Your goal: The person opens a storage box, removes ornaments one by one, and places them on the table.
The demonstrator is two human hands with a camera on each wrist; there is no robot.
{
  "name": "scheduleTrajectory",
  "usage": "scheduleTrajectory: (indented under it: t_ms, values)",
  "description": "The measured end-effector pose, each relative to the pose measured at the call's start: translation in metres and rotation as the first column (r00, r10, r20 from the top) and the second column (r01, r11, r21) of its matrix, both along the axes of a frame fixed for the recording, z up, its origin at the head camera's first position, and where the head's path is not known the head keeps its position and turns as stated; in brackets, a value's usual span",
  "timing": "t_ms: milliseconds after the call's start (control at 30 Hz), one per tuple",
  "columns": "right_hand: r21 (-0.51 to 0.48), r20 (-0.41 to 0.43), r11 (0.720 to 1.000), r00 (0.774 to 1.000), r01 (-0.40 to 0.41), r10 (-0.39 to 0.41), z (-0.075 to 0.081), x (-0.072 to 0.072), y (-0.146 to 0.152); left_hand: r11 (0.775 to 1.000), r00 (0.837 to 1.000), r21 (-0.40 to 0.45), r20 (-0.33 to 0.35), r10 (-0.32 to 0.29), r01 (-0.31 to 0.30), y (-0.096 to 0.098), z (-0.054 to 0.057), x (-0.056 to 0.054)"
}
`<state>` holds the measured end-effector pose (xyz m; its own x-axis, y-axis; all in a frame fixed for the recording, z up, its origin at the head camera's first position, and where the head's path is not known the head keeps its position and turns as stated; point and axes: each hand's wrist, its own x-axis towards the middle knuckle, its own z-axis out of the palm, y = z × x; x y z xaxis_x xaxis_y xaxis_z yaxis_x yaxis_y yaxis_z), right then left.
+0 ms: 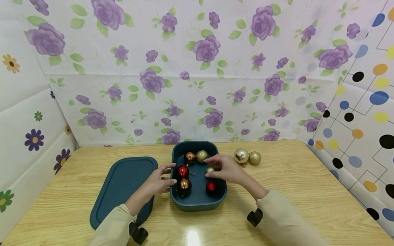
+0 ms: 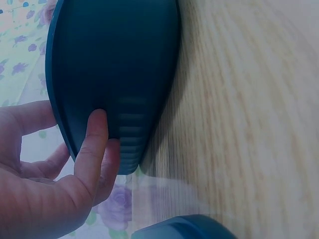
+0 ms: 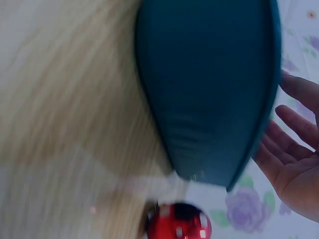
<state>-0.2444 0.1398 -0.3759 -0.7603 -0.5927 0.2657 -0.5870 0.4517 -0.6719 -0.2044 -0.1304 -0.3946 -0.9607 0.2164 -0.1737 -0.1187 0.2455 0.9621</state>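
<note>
Pale wood-grain tabletop (image 1: 295, 191) extends from the right hand (image 1: 227, 168), its grip unclear, to dotted white cloth (image 1: 366, 133); relaxed left hand (image 1: 155, 182) edges dark-blue rounded-rectangular box (image 1: 198, 207).

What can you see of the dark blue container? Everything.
The container is teal-blue, plastic-looking, a rounded rectangle with an open top; the left wrist view shows what look like ribs on one outer wall. It stands upright on the wooden table. Five red, copper and gold balls lie inside; a sixth shows at the right hand, which reaches over its right rim. The left hand touches its left wall, fingers either side of the rim.
</note>
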Motion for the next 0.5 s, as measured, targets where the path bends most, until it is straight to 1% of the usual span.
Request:
scheduleTrajectory:
  t_ms: [67, 200, 333, 500]
  values:
    - [0.015, -0.005, 1.000, 1.000, -0.026, 0.026, -0.003, 0.001, -0.010, 1.000, 1.000, 0.000, -0.001, -0.004, 0.004, -0.001, -0.001, 0.000]
    - [0.033, 0.010, 0.997, 0.997, -0.072, 0.072, -0.011, 0.003, -0.026, 1.000, 1.000, 0.012, 0.000, -0.006, 0.006, -0.001, -0.002, -0.001]
    - [0.062, 0.002, 0.992, 0.993, -0.114, 0.114, -0.019, 0.004, -0.039, 1.000, 1.000, 0.016, -0.003, -0.011, 0.011, -0.001, -0.002, -0.001]
    - [0.115, -0.023, 0.984, 0.990, -0.135, 0.138, -0.024, 0.007, -0.053, 1.000, 1.000, 0.014, -0.007, -0.014, 0.014, -0.001, -0.002, -0.001]
